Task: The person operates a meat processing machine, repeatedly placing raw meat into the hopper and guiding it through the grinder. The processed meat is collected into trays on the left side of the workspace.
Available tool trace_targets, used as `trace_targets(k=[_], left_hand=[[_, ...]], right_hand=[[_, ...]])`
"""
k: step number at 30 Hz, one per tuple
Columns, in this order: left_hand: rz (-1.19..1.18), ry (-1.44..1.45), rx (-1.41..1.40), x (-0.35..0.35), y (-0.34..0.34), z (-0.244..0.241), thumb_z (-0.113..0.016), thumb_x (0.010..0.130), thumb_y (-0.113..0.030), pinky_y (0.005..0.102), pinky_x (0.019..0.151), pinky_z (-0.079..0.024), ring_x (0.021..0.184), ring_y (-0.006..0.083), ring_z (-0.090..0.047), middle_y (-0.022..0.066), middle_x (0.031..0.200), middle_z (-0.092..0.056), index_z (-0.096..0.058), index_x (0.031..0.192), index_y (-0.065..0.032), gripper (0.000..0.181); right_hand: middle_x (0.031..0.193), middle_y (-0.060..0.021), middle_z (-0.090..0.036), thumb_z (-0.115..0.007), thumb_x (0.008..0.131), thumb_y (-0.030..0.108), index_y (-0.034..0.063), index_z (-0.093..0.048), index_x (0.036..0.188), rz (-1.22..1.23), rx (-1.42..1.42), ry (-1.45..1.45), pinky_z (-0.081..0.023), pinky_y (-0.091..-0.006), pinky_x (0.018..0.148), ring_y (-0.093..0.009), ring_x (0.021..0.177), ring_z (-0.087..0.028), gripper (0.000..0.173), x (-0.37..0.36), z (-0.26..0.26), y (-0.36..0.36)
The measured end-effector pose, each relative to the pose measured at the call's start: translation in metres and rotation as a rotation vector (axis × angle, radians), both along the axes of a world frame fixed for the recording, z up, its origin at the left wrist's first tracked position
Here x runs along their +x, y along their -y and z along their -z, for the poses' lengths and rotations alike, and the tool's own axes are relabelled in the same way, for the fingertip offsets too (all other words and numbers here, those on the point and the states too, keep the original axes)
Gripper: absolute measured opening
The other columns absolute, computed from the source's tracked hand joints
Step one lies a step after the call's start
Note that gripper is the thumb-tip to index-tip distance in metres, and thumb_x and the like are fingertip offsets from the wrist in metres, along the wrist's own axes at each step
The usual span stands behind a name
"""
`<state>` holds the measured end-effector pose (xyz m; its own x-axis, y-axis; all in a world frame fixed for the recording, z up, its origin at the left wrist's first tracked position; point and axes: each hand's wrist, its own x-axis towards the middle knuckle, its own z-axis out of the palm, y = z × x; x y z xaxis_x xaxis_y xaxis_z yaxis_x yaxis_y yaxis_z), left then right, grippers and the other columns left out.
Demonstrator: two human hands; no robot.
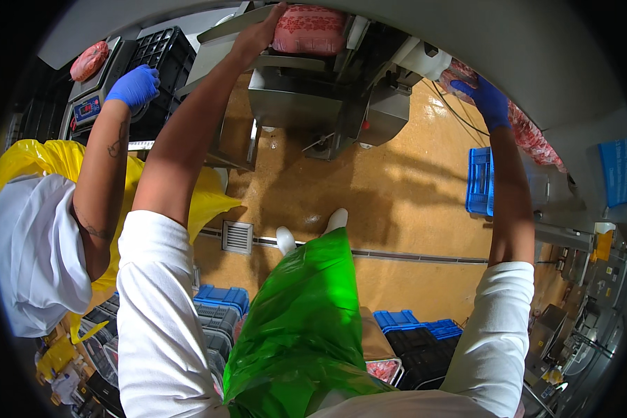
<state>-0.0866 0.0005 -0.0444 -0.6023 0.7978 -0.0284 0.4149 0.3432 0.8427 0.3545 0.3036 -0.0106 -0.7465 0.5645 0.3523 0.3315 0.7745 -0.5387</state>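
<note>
My left hand (pixel 267 28) lies against the left end of a plump pink meat package (pixel 309 30) in printed plastic film. The package sits on the steel chute of a machine (pixel 298 99); my fingertips are partly hidden at its far edge. My right hand (pixel 491 103), in a blue glove, grips gathered, red-printed film casing (pixel 459 73) just beyond a white filling nozzle (pixel 423 60). More of this casing (pixel 535 136) trails off to the right along the steel housing.
At left a co-worker's blue-gloved hand (pixel 136 88) is over a black crate (pixel 162 57). Beside it, a scale (pixel 91 104) bears another meat package (pixel 90 61). A blue crate (pixel 480 180) stands at right. Stacked crates (pixel 222 300) are behind me; a drain grate (pixel 237 237) is in the floor.
</note>
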Motion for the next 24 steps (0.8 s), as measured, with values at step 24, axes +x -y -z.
trace_targets(k=[24], left_hand=[[0.022,-0.015,-0.011,0.006,0.0,-0.009,-0.046,0.091,-0.052,0.0391,0.074,-0.048,0.075,0.0252,-0.06,0.0122,0.082,-0.066,-0.066,0.1,0.0009,0.057]], right_hand=[[0.131,-0.0129,-0.057,-0.07,0.079,0.053,0.0073,-0.05,0.134,0.131,0.262,0.325,-0.042,-0.0392,0.1,-0.03,0.122,-0.054,0.074,-0.004,-0.038,0.026]])
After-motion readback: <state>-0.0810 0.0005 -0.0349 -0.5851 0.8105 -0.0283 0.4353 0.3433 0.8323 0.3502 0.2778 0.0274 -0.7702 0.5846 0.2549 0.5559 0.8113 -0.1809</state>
